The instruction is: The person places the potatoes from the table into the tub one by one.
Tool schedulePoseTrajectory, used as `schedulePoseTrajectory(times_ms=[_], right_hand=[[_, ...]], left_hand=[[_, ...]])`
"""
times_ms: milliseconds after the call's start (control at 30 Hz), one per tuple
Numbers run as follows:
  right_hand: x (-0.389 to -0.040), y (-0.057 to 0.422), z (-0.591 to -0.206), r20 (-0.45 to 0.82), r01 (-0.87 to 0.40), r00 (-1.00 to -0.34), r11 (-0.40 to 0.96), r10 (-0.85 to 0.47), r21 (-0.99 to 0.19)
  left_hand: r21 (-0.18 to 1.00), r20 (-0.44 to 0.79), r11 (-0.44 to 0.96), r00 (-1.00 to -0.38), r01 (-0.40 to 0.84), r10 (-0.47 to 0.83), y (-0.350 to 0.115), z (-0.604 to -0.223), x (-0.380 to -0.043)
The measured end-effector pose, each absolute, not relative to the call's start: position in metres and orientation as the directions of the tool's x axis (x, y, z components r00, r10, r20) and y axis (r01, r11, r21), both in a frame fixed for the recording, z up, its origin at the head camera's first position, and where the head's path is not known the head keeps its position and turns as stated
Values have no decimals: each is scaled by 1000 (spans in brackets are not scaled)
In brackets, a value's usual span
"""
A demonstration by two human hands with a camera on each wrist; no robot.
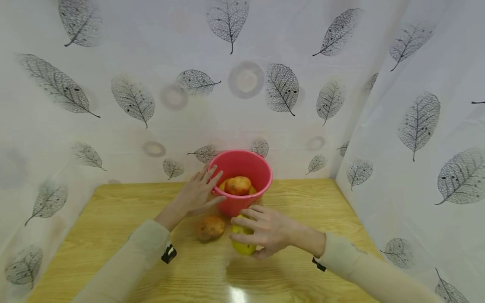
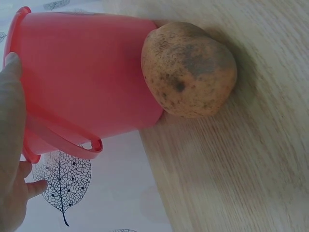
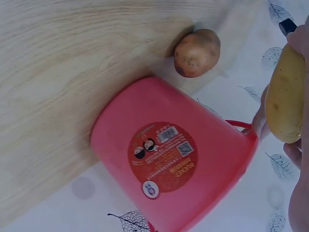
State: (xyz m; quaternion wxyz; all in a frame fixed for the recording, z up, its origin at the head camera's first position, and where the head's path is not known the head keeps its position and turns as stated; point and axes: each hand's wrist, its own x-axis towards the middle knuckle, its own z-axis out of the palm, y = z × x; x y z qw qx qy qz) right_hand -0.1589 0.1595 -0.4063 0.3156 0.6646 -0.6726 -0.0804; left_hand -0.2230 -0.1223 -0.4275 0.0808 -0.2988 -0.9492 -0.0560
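Note:
A pink-red plastic bucket (image 1: pixel 231 206) stands on the table, tilted slightly toward me in the head view. Inside it lies a brown potato (image 1: pixel 238 185), with more yellowish pieces partly hidden beneath. My left hand (image 1: pixel 197 193) rests on the bucket's left rim with fingers spread and mostly straight. In front of the bucket, my right hand (image 1: pixel 269 231) grips a yellow potato (image 3: pixel 285 96) above the table. Between the two hands, another brown potato (image 2: pixel 188 70) with dark spots sits on the wood near the bucket's base.
The wooden table (image 1: pixel 303 277) reaches back to a white curtain (image 1: pixel 242 113) printed with dark leaves, which also hangs along both sides. A thin red handle (image 2: pixel 63 142) hangs at the bucket's side. On the bucket's wall is a round label (image 3: pixel 163 157).

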Motion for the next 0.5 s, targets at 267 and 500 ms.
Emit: schedulePoseTrajectory(times_ms=[267,500], right_hand=[[-165,156,-387,360,-837,98,119,-928,534],[-180,157,-375,403,-835,92,150,-911,529]], left_hand=[[57,178,821,-815,568,552,-123,-427,-221],[57,181,818,-811,573,556,-122,-426,-221]])
